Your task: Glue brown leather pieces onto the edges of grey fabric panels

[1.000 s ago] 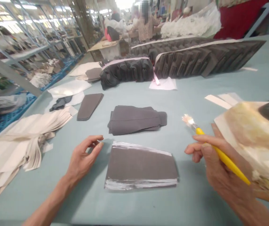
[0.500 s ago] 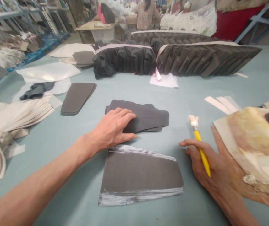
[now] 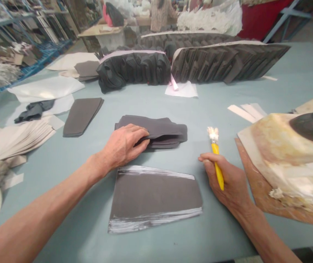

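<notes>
My left hand (image 3: 124, 145) lies on the left end of a small stack of dark grey fabric pieces (image 3: 162, 131), fingers curled over its top layers. My right hand (image 3: 226, 180) rests on the table and holds a yellow-handled brush (image 3: 216, 155) with its whitish bristles pointing away from me. Between my hands, close to me, lies a flat dark grey fabric piece (image 3: 155, 195) with white glue streaks along its near and far edges.
A glue-crusted board with a lumpy mass (image 3: 285, 153) sits at the right. Cream strips (image 3: 5, 142) pile up at the left, beside another grey piece (image 3: 81, 115). Long rows of dark folded pieces (image 3: 222, 62) line the far side. White strips (image 3: 245, 111) lie beyond my right hand.
My left hand has reached forward from beside the glued piece onto the grey fabric stack and curled on it. My right hand has turned the brush upright and lowered to the table.
</notes>
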Available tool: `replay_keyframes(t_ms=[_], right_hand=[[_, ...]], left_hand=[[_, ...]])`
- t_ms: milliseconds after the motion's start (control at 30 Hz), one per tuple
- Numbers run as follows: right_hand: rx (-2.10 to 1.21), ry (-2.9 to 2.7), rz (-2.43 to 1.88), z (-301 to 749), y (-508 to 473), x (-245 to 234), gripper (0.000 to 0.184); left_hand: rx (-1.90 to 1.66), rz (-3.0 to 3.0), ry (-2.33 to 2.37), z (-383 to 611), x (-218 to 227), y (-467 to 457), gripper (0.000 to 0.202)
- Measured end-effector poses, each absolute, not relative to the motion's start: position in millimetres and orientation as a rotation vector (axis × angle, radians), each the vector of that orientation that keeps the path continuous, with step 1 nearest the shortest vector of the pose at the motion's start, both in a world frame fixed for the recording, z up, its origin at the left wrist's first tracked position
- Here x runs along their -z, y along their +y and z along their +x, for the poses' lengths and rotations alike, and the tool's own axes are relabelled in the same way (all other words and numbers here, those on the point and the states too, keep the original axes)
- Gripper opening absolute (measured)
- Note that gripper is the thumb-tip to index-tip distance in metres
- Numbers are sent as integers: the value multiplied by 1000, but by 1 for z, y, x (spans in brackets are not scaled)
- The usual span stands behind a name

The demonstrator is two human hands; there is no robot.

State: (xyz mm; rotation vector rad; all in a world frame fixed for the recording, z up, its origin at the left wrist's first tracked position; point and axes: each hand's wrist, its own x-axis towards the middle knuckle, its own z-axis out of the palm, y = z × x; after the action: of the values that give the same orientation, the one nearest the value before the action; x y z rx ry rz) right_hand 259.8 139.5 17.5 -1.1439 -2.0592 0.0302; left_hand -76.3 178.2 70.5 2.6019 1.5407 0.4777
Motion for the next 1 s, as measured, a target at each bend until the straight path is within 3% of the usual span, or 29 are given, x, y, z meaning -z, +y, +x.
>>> replay_keyframes(t_ms=[200,433,700,1000], right_hand=[[-72,-2049,-1161,261,140,-15,16],[-29,-2070,-1124,262,140,-13,16],[26,-2075,-1146,261,141,-11,18],[47,-2077,-1150,259,141,-11,19]], left_hand=[[-600,2234,1767,-80,-82,189,38],[-620,2070,1628,-95,-93,210,37],[-475,2552,1468,-94,-73,201,32],[-423,2494,2006,-97,-75,207,46]])
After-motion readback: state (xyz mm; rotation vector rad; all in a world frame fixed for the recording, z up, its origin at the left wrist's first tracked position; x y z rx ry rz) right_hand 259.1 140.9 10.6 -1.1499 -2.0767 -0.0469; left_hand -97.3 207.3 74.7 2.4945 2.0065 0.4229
